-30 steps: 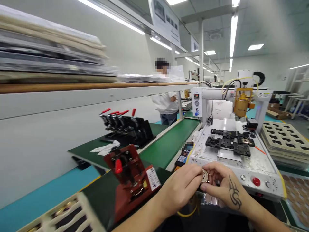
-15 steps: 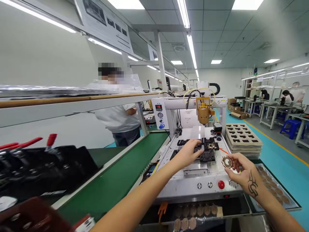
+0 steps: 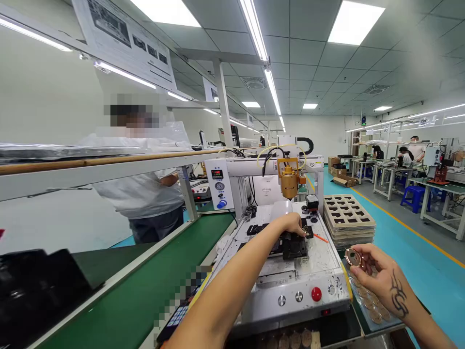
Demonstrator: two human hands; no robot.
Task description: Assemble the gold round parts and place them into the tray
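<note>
My right hand (image 3: 379, 271) pinches a watch case (image 3: 353, 258), round with a rose-gold rim, in the air to the right of the machine. My left hand (image 3: 293, 224) reaches onto the machine's white bed, its fingertips closed down at the black fixture (image 3: 295, 246). A small shiny part shows at those fingertips, mostly hidden, and I cannot make out what it is. An orange stick (image 3: 320, 238) juts from the right side of the fixture. Above hangs the gold-coloured machine head (image 3: 289, 183), apart from my hand.
A red button (image 3: 316, 293) and silver buttons line the machine's front. Stacked trays with cutouts (image 3: 348, 213) stand at right, behind a tray of round parts (image 3: 370, 305). A green conveyor belt (image 3: 145, 271) runs along the left. A co-worker (image 3: 145, 189) stands beyond it.
My left hand has moved right across the fixture, its fingers now closed at the spot where a gold-rimmed part sat. My right hand has drawn away rightward with the watch case. The view has shifted.
</note>
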